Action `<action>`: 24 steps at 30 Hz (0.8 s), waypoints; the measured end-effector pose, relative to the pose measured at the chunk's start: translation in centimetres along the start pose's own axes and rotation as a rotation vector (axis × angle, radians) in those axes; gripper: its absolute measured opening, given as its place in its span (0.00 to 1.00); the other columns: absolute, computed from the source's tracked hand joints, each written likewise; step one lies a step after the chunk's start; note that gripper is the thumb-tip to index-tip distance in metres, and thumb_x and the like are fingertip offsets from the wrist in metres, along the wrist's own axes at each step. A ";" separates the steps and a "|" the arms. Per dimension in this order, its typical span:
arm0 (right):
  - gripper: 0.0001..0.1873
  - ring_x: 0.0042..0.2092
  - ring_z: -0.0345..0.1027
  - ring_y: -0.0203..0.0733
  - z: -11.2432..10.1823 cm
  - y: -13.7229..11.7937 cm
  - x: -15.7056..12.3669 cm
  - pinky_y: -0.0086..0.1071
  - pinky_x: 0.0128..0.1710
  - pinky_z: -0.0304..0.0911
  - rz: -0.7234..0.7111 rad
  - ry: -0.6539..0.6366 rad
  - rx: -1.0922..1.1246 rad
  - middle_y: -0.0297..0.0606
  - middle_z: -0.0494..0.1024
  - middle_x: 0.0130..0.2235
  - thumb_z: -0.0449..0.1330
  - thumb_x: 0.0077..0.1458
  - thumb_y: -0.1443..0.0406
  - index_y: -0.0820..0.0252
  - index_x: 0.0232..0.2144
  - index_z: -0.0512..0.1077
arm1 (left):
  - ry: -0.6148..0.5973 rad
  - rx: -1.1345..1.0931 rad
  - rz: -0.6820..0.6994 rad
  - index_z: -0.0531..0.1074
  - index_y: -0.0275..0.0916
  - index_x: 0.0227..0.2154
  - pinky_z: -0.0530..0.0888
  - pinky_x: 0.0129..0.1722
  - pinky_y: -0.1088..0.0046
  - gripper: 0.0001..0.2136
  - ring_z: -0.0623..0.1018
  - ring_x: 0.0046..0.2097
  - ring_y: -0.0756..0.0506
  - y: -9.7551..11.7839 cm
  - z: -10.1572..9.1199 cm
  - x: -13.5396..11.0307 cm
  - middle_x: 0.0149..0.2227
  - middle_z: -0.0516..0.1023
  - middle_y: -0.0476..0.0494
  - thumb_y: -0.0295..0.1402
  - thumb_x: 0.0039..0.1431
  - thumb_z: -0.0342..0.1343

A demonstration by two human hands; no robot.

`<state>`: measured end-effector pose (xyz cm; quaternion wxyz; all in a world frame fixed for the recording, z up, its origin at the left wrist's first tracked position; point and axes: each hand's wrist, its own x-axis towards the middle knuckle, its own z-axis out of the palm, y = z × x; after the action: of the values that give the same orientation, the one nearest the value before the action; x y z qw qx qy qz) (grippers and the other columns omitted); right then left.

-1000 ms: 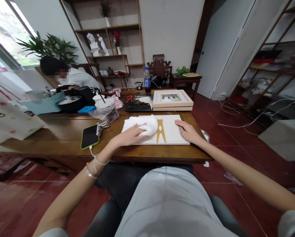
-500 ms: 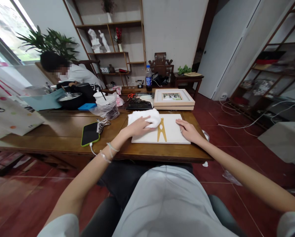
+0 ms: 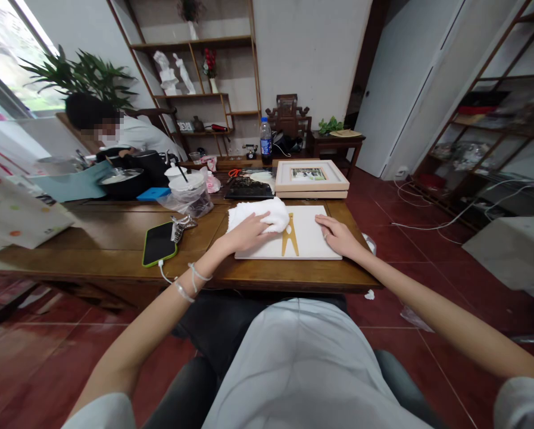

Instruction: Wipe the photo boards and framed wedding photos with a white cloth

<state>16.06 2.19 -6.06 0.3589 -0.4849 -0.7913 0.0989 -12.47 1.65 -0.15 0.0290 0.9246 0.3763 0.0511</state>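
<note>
A white board (image 3: 311, 239) lies flat on the wooden table in front of me, with a yellow A-shaped piece (image 3: 290, 236) on its middle. My left hand (image 3: 249, 232) is closed on a bunched white towel (image 3: 274, 215) that covers the board's left part; some fingertips are hidden in its folds. The towel's right end comes up against the top of the yellow piece. Along the board's right edge my right hand (image 3: 337, 234) rests with fingers stretched out, holding nothing.
Stacked picture frames (image 3: 312, 177) and a black tray (image 3: 249, 188) stand behind the board. Left are a charging phone (image 3: 158, 244), a plastic-wrapped cup (image 3: 187, 189) and a blue bin (image 3: 70, 181). A bottle (image 3: 265, 142) stands further back; another person (image 3: 137, 134) is at far left.
The whole view has shifted slightly, so things sit a little further left. Both hands keep nearly the same places on the towel and board.
</note>
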 end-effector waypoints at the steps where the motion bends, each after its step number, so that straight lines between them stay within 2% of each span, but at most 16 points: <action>1: 0.22 0.57 0.62 0.45 0.0 0.0 0.0 0.44 0.60 0.53 0.000 0.001 0.000 0.42 0.71 0.54 0.51 0.52 0.73 0.60 0.48 0.72 | -0.024 -0.013 0.017 0.68 0.40 0.51 0.51 0.61 0.61 0.21 0.51 0.66 0.42 0.8 -0.4 -0.9 0.60 0.63 0.43 0.43 0.66 0.37; 4: 0.22 0.57 0.61 0.45 0.1 0.1 0.0 0.44 0.60 0.53 0.005 0.002 0.000 0.43 0.71 0.54 0.50 0.52 0.72 0.60 0.48 0.72 | -0.106 -0.045 0.017 0.71 0.42 0.48 0.54 0.60 0.63 0.18 0.54 0.65 0.42 3.0 -1.5 -3.9 0.59 0.65 0.44 0.40 0.66 0.38; 7: 0.22 0.57 0.62 0.45 0.0 0.0 0.0 0.45 0.60 0.52 0.005 0.000 0.009 0.42 0.71 0.54 0.51 0.51 0.72 0.58 0.48 0.72 | -0.134 -0.073 0.039 0.72 0.46 0.46 0.57 0.58 0.67 0.16 0.57 0.64 0.45 4.6 -2.5 -6.3 0.58 0.67 0.49 0.39 0.66 0.41; 10: 0.22 0.57 0.61 0.45 0.0 0.0 0.0 0.44 0.60 0.53 0.007 -0.009 -0.005 0.42 0.71 0.54 0.51 0.52 0.72 0.58 0.48 0.72 | -0.138 -0.096 0.056 0.73 0.47 0.45 0.58 0.58 0.69 0.16 0.58 0.64 0.45 5.4 -3.4 -7.6 0.57 0.69 0.50 0.40 0.65 0.41; 12: 0.22 0.57 0.61 0.45 0.0 -0.1 0.0 0.44 0.60 0.52 0.012 -0.012 -0.018 0.43 0.71 0.54 0.50 0.52 0.72 0.60 0.48 0.72 | -0.145 -0.105 0.043 0.73 0.46 0.44 0.60 0.56 0.69 0.16 0.62 0.61 0.44 5.5 -3.8 -7.5 0.55 0.70 0.50 0.42 0.65 0.41; 15: 0.22 0.57 0.61 0.46 -0.1 -0.2 0.0 0.44 0.60 0.52 0.017 -0.011 -0.018 0.44 0.70 0.54 0.50 0.52 0.72 0.61 0.48 0.72 | -0.133 -0.108 0.013 0.72 0.42 0.45 0.64 0.53 0.67 0.19 0.70 0.54 0.42 5.3 -3.8 -5.8 0.53 0.73 0.45 0.43 0.65 0.38; 17: 0.22 0.57 0.61 0.45 -0.1 -0.2 0.0 0.44 0.60 0.52 0.015 -0.010 -0.008 0.43 0.71 0.54 0.50 0.52 0.72 0.60 0.48 0.72 | -0.101 -0.102 0.011 0.70 0.39 0.48 0.64 0.53 0.65 0.20 0.72 0.52 0.41 4.8 -3.1 -3.8 0.53 0.72 0.41 0.42 0.66 0.37; 21: 0.22 0.57 0.61 0.45 -0.1 -0.1 0.1 0.44 0.60 0.52 0.015 -0.010 0.008 0.40 0.71 0.54 0.51 0.51 0.72 0.57 0.48 0.72 | -0.040 -0.076 0.063 0.68 0.38 0.49 0.52 0.60 0.56 0.19 0.54 0.64 0.38 2.9 -0.5 1.2 0.61 0.62 0.41 0.40 0.67 0.37; 24: 0.22 0.57 0.61 0.46 -0.1 -0.1 0.1 0.44 0.60 0.53 0.015 -0.012 0.003 0.41 0.71 0.54 0.51 0.51 0.72 0.58 0.48 0.72 | -0.018 -0.059 -0.020 0.66 0.38 0.52 0.52 0.60 0.50 0.19 0.50 0.65 0.37 1.4 0.9 4.5 0.61 0.61 0.38 0.40 0.66 0.37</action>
<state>16.00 2.17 -5.91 0.3543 -0.4897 -0.7896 0.1057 -8.21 3.74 -0.57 0.0602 0.9200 0.3836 0.0536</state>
